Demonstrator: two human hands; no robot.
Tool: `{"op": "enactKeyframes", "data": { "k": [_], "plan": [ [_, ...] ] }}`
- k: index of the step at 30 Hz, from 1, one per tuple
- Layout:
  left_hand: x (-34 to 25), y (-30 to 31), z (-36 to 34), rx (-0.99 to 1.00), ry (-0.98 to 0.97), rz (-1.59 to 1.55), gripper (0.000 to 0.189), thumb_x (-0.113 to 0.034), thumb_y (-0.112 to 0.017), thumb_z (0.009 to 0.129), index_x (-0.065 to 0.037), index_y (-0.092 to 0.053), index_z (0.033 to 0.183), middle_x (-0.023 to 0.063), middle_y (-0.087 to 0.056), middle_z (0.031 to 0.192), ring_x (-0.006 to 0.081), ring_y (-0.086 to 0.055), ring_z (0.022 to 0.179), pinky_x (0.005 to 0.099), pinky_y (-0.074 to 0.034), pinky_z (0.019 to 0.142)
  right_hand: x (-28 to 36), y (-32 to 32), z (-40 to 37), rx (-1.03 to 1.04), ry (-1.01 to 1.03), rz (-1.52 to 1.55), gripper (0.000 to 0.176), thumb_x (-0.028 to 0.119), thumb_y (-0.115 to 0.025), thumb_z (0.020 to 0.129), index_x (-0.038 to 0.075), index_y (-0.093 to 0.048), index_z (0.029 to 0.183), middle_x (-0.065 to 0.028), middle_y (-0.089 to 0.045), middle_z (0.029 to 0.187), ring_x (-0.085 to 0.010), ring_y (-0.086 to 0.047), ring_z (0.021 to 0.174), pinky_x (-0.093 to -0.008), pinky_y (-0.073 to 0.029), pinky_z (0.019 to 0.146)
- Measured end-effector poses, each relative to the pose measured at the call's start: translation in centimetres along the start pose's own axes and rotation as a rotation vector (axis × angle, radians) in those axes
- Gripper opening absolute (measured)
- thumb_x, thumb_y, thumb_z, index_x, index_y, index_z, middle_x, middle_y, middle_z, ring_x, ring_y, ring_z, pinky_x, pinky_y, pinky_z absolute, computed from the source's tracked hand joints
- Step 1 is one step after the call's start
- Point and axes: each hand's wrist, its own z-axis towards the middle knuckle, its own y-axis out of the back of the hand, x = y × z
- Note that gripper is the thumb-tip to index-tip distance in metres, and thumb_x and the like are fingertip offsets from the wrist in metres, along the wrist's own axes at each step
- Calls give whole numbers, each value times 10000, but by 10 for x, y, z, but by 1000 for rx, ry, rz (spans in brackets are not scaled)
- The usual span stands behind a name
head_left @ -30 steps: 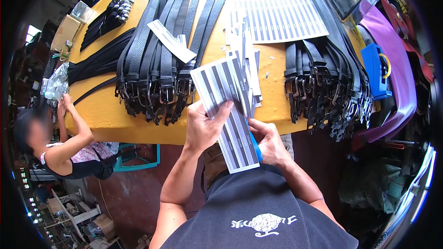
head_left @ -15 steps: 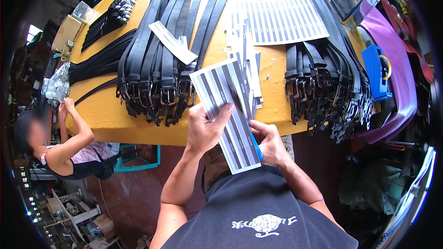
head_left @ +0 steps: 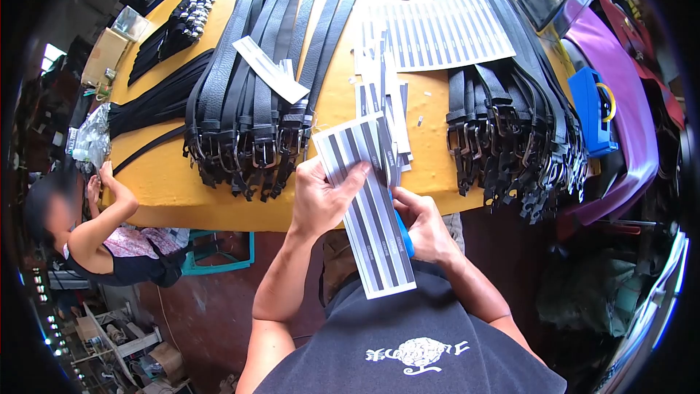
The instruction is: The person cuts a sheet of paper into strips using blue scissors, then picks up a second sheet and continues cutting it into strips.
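Observation:
My left hand is closed on a sheet of labels with dark and white stripes, thumb on top. My right hand is wrapped round the blue handle of a pair of scissors at the sheet's right edge. The blades are mostly hidden by the sheet, and a narrow strip stands apart along that edge. Just beyond, several cut label strips lie in a loose pile on the yellow table.
Bundles of black belts with buckles lie left of the pile, and more belts lie right. A larger striped sheet rests partly on the right bundle. A blue case stands at the right edge. Another person sits at the left.
The label sheet has moved down toward my body, and its left edge has shifted slightly right. The strip at its right edge is parted more. Both hands stay nearly in place.

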Motion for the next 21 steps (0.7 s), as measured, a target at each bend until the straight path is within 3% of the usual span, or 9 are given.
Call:
{"op": "enactKeyframes", "data": {
  "k": [11,21],
  "plan": [
    [-2,0,-4,25,26,-28,123,-15,-612,875,52,-663,964,51,-687,837,65,-609,737,217,-490,647,3,-2,1,13,16,39,652,108,-753,766,-83,-438,1303,-97,-667,982,-75,-578,869,-237,-481,784],
    [1,0,-5,-18,23,-60,128,-40,-643,857,42,-672,950,34,-685,798,50,-595,695,213,-482,605,3,-2,2,7,-8,58,608,78,-765,754,-73,-480,1269,-72,-674,949,-57,-580,839,-224,-486,748]
  ]
}}
